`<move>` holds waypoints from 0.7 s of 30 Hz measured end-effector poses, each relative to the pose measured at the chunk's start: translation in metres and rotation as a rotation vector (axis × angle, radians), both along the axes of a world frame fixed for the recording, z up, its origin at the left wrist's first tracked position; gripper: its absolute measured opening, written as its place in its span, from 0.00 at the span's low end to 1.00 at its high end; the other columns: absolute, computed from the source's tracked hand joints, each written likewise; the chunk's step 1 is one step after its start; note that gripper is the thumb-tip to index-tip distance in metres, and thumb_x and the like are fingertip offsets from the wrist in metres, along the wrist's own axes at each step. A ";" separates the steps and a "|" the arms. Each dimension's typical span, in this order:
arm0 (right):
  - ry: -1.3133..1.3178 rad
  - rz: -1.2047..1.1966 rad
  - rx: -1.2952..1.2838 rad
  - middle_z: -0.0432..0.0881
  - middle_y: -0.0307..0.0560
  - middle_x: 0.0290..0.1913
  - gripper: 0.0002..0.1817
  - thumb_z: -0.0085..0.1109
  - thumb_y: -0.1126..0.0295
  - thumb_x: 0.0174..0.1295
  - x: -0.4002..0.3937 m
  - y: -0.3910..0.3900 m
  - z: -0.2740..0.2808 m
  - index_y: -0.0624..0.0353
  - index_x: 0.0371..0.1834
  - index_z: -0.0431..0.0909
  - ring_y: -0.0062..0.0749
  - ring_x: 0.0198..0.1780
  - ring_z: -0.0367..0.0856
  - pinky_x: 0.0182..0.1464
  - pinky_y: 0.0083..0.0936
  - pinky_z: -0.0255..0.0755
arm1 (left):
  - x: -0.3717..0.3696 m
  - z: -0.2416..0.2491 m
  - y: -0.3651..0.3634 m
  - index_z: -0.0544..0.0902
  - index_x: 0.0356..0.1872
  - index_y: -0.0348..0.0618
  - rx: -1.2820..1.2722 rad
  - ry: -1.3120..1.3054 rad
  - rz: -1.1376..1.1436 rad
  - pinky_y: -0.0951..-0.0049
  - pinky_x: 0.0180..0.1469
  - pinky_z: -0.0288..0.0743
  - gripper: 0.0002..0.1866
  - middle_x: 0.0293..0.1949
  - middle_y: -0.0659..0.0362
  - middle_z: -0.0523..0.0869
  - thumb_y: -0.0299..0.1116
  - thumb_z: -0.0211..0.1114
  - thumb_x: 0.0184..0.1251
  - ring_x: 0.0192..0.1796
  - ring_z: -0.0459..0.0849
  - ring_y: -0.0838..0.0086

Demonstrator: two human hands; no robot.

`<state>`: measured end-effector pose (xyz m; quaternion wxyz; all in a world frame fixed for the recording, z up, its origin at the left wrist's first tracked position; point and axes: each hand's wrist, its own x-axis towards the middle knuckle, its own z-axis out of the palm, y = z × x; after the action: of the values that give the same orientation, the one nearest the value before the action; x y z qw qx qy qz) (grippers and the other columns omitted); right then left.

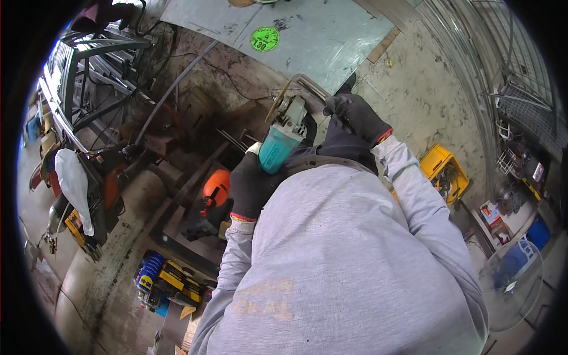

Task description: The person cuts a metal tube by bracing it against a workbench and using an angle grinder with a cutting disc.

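Note:
My left hand (251,186), in a dark glove, is wrapped around the teal body of an angle grinder (278,148). The grinder's metal head and thin brown disc (278,102) point up and away from my body. Gloved as well, my right hand (358,118) is closed on a grey metal bar (312,89) with a bent far end. That bent end lies right beside the disc in this view, and part of the bar is hidden under my fingers. An orange rounded tool (216,188) sits just left of my left wrist.
Ahead lies a metal sheet (319,35) with a round green sticker (264,39). Metal frames (89,77) are piled at left. A yellow crate (458,183) stands at right. A blue spray can (150,269) is at lower left, and a transparent round shield (512,284) at lower right.

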<state>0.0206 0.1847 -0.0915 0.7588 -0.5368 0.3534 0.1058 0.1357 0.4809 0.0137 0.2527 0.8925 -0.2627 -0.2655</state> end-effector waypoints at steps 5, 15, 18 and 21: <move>-0.007 0.081 -0.076 0.79 0.35 0.23 0.32 0.57 0.39 0.86 0.001 0.003 0.005 0.62 0.44 0.89 0.17 0.17 0.69 0.23 0.23 0.61 | 0.001 -0.002 0.003 0.85 0.67 0.42 0.012 0.016 0.004 0.59 0.52 0.90 0.39 0.50 0.46 0.96 0.43 0.91 0.55 0.53 0.98 0.52; 0.038 0.101 -0.015 0.79 0.34 0.23 0.30 0.59 0.41 0.86 0.003 -0.001 0.007 0.61 0.43 0.88 0.17 0.17 0.68 0.22 0.22 0.60 | 0.003 -0.006 0.005 0.86 0.65 0.45 -0.022 0.027 -0.018 0.58 0.51 0.89 0.35 0.48 0.46 0.96 0.41 0.89 0.56 0.51 0.97 0.49; 0.035 0.091 -0.031 0.79 0.34 0.23 0.30 0.60 0.42 0.86 0.002 -0.001 0.009 0.61 0.42 0.88 0.17 0.18 0.69 0.22 0.22 0.61 | 0.002 -0.002 0.003 0.86 0.64 0.45 -0.002 0.035 -0.014 0.58 0.50 0.89 0.34 0.47 0.47 0.96 0.41 0.89 0.56 0.50 0.97 0.49; 0.038 0.084 -0.037 0.78 0.34 0.23 0.31 0.60 0.41 0.85 0.001 0.001 0.003 0.62 0.42 0.89 0.17 0.18 0.69 0.23 0.23 0.61 | 0.004 -0.003 0.003 0.86 0.63 0.45 0.025 0.058 -0.037 0.57 0.50 0.89 0.33 0.47 0.47 0.96 0.41 0.88 0.56 0.50 0.96 0.49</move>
<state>0.0213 0.1852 -0.0885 0.7368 -0.5631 0.3467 0.1410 0.1395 0.4837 0.0105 0.2441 0.8825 -0.2686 -0.2991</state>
